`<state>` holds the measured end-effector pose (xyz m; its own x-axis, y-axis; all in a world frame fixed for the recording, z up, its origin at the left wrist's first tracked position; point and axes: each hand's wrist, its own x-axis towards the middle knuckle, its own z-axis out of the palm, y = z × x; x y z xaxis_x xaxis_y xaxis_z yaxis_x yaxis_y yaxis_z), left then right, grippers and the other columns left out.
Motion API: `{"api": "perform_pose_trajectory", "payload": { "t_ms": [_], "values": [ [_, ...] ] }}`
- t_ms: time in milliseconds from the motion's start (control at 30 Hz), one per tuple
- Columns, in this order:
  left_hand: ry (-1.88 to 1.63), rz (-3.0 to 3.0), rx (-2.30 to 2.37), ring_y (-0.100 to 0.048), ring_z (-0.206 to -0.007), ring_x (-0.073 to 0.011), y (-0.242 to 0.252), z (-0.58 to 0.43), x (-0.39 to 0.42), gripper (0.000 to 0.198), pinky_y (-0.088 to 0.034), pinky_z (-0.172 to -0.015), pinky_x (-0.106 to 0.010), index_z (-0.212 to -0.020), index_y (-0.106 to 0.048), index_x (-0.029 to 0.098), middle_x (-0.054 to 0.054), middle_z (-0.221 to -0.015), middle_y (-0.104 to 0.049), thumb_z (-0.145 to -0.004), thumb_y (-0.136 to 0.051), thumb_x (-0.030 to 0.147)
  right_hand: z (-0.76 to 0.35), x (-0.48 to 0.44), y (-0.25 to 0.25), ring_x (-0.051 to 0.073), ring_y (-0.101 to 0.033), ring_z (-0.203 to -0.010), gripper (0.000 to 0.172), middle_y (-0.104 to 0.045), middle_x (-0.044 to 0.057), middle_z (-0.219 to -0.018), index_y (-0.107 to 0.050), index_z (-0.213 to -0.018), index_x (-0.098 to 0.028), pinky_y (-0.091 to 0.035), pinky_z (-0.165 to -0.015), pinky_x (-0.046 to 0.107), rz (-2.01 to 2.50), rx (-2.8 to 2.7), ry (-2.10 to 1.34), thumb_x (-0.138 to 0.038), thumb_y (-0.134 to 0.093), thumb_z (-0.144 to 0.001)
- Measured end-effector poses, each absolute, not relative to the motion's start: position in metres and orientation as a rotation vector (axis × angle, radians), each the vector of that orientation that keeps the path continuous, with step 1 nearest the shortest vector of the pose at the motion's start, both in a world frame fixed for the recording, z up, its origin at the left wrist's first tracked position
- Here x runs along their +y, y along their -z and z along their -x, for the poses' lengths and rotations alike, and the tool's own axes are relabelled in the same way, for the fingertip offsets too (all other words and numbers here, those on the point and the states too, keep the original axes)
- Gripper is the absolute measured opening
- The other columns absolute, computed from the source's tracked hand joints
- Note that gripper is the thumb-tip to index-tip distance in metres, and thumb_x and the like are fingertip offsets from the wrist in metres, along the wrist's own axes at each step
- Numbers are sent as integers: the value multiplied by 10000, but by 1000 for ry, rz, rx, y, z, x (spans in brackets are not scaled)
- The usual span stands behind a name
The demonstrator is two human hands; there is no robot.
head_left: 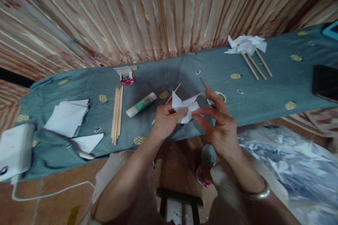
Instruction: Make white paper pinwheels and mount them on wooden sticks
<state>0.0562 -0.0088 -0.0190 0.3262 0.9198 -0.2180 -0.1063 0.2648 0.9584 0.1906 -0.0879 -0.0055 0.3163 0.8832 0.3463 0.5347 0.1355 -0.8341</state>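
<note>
A white paper pinwheel (186,107) with folded blades is held over the table's near edge. My left hand (167,117) grips it from the left, thumb pressed on its middle. My right hand (220,123) has its thumb and index finger pinched together at the pinwheel's right edge; anything small between them is hidden. Behind the pinwheel lies a thin wooden stick (176,88), partly covered by it and my left hand. Close to my right fingers are a light green ring (224,95) and a thin pointed object (204,83), both partly hidden.
On the cloth-covered table (179,70) lie a glue tube (142,104), wooden sticks (116,116), an open red box (127,77) of small metal pieces, and paper sheets (67,117). Finished pinwheels (246,44) lie far right. A white device (16,151) trails a cable; a plastic bag (293,168) stands right.
</note>
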Motion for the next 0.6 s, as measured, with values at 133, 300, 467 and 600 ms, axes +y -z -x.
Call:
{"api": "perform_pose_trajectory", "payload": {
  "t_ms": [133,300,467,600],
  "values": [
    [-830,-1032,955,-556,-535,-103,19,-58,-12,171,-433,-531,-219,-655,-721,154,9,-611,-679,-584,-776,300,-196,-82,13,250,-442,-1315,64,-474,1,-1429,-727,-819,-272,-346,-1087,447,1504,-1271,-526,-234,-681,-796],
    [-812,-1049,956,-567,-542,-110,20,-59,-13,202,-437,-533,-224,-685,-732,159,9,-620,-684,-586,-791,325,-199,-81,14,258,-442,-1322,51,-486,3,-1423,-730,-822,-272,-354,-1092,450,1484,-1237,-590,-257,-694,-789],
    [-810,-1072,981,-569,-541,-114,20,-59,-13,192,-430,-524,-227,-687,-736,161,7,-617,-682,-597,-786,323,-199,-80,14,269,-438,-1328,53,-489,23,-1418,-729,-824,-262,-378,-1081,473,1501,-1231,-602,-245,-691,-790],
    [-814,-1095,982,-564,-537,-112,20,-59,-14,183,-426,-521,-226,-697,-741,163,7,-616,-683,-603,-781,315,-198,-79,14,272,-417,-1346,61,-511,18,-1399,-727,-814,-261,-351,-1104,489,1499,-1216,-598,-224,-688,-785]
  ]
}}
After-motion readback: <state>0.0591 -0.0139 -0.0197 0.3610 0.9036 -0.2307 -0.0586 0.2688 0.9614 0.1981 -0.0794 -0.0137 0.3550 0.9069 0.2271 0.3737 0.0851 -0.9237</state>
